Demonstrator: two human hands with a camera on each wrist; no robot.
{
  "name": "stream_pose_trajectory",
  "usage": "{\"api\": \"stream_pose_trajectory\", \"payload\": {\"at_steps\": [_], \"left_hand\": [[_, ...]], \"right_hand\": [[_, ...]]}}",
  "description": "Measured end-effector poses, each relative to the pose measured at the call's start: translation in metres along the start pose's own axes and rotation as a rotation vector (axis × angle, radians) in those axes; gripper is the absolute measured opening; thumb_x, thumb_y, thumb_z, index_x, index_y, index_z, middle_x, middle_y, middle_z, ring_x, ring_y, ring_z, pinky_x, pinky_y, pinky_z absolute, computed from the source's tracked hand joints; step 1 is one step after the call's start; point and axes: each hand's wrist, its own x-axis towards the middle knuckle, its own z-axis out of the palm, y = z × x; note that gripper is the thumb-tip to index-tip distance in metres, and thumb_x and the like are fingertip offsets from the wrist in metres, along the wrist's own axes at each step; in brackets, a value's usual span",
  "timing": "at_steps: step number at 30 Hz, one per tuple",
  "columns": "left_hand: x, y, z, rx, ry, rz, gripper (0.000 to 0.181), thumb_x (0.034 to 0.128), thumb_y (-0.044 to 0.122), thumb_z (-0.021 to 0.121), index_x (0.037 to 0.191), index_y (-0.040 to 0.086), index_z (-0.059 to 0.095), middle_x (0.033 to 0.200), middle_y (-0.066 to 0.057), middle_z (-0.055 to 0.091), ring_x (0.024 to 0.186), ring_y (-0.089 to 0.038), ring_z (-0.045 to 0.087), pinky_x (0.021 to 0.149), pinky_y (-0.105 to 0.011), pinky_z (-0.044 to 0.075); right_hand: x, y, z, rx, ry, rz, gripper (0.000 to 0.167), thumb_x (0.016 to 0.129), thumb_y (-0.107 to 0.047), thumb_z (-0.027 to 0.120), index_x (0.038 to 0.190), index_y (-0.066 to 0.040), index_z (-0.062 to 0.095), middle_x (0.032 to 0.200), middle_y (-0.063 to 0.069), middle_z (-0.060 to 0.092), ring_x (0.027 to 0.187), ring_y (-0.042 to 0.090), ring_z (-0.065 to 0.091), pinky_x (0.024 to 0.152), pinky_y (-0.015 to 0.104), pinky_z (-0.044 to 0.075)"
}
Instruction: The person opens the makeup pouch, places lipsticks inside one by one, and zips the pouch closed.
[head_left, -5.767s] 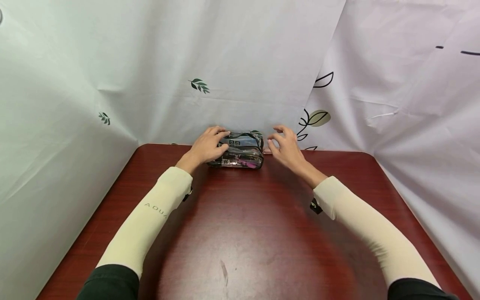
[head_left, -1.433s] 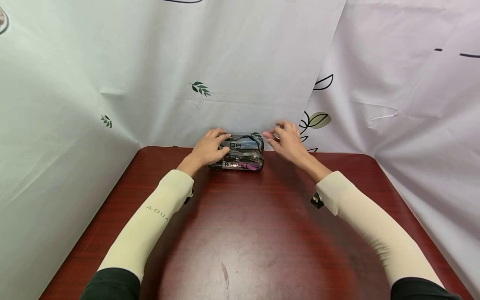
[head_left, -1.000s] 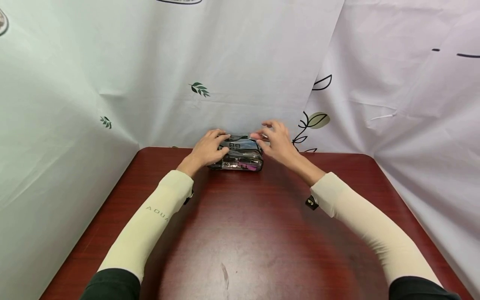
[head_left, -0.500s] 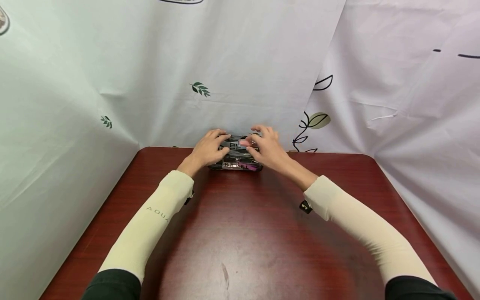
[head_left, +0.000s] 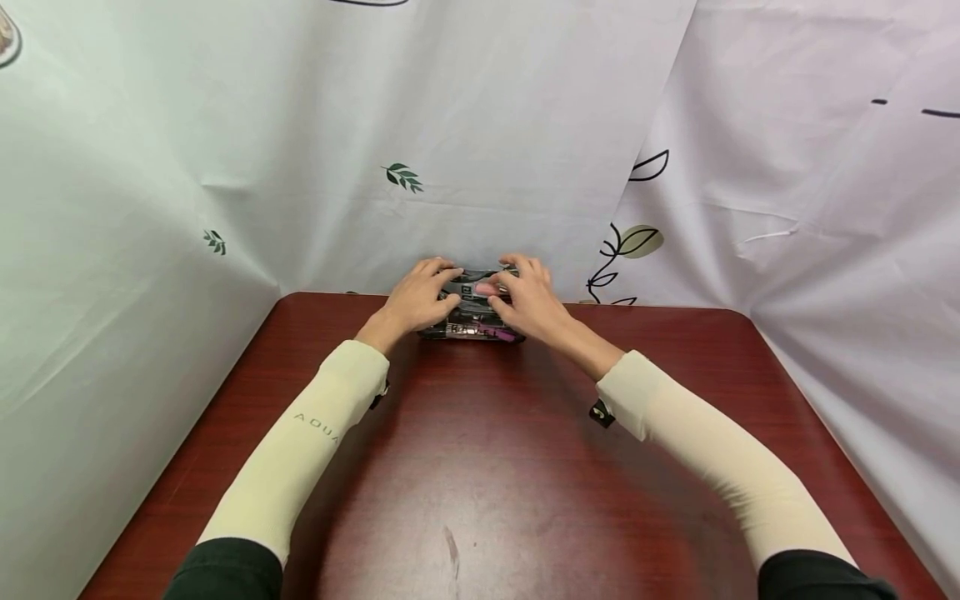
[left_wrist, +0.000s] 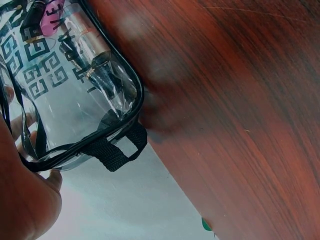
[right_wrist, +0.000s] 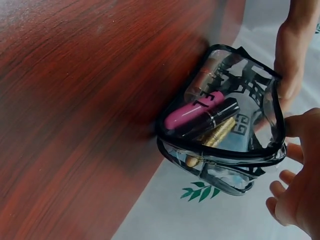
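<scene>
A clear cosmetic pouch (head_left: 471,331) with black piping stands at the table's back edge. My left hand (head_left: 416,298) grips its left end; in the left wrist view, fingers (left_wrist: 25,125) show through the clear plastic. My right hand (head_left: 531,302) is over the pouch's right part, pinching a small pink item (head_left: 486,288) whose kind is unclear. In the right wrist view that item is hidden, and the right hand (right_wrist: 300,175) is at the pouch rim. Inside lie a pink tube (right_wrist: 192,111), a black tube (right_wrist: 210,120) and a gold tube (right_wrist: 220,132).
The dark red wooden table (head_left: 480,467) stretches toward the person. A white cloth (head_left: 495,150) printed with leaves hangs right behind the pouch. A black webbing loop (left_wrist: 117,152) sticks out from the pouch's end.
The pink item lay on the table right of the pouch; my right hand picked it up and carried it left over the pouch. My left hand stays on the pouch.
</scene>
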Motion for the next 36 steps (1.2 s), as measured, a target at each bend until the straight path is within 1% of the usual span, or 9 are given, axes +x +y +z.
{"api": "stream_pose_trajectory", "payload": {"at_steps": [6, 19, 28, 36], "left_hand": [[0.0, 0.0, 0.001, -0.007, 0.004, -0.006, 0.061, 0.1127, 0.033, 0.053, 0.172, 0.016, 0.051, 0.179, -0.012, 0.042, 0.171, -0.037, 0.03, 0.138, -0.062, 0.032], [0.0, 0.001, 0.0, -0.006, 0.002, 0.001, 0.061, 0.1125, 0.033, 0.051, 0.171, 0.015, 0.051, 0.178, -0.013, 0.042, 0.171, -0.037, 0.03, 0.139, -0.06, 0.031], [0.0, 0.001, 0.0, -0.001, -0.004, -0.005, 0.062, 0.1127, 0.033, 0.051, 0.172, 0.015, 0.05, 0.18, -0.013, 0.041, 0.171, -0.037, 0.03, 0.139, -0.061, 0.031], [0.001, 0.0, 0.0, -0.01, 0.011, 0.002, 0.062, 0.1123, 0.032, 0.049, 0.172, 0.014, 0.05, 0.179, -0.013, 0.041, 0.171, -0.038, 0.03, 0.139, -0.06, 0.03]], "right_hand": [[0.001, 0.0, 0.002, 0.025, -0.012, 0.017, 0.033, 0.112, -0.025, 0.069, 0.138, -0.006, 0.077, 0.17, 0.021, 0.049, 0.154, 0.048, 0.043, 0.129, 0.068, 0.032], [-0.003, 0.004, 0.005, 0.052, -0.007, 0.008, 0.032, 0.113, -0.025, 0.066, 0.137, -0.006, 0.076, 0.167, 0.021, 0.049, 0.151, 0.048, 0.044, 0.129, 0.069, 0.032], [-0.007, 0.007, 0.006, 0.09, 0.024, -0.001, 0.035, 0.113, -0.025, 0.067, 0.139, -0.003, 0.076, 0.164, 0.022, 0.051, 0.149, 0.048, 0.046, 0.128, 0.07, 0.033], [-0.009, 0.013, 0.006, 0.126, 0.054, 0.007, 0.034, 0.113, -0.024, 0.068, 0.138, -0.003, 0.076, 0.161, 0.022, 0.054, 0.146, 0.047, 0.049, 0.129, 0.069, 0.032]]}}
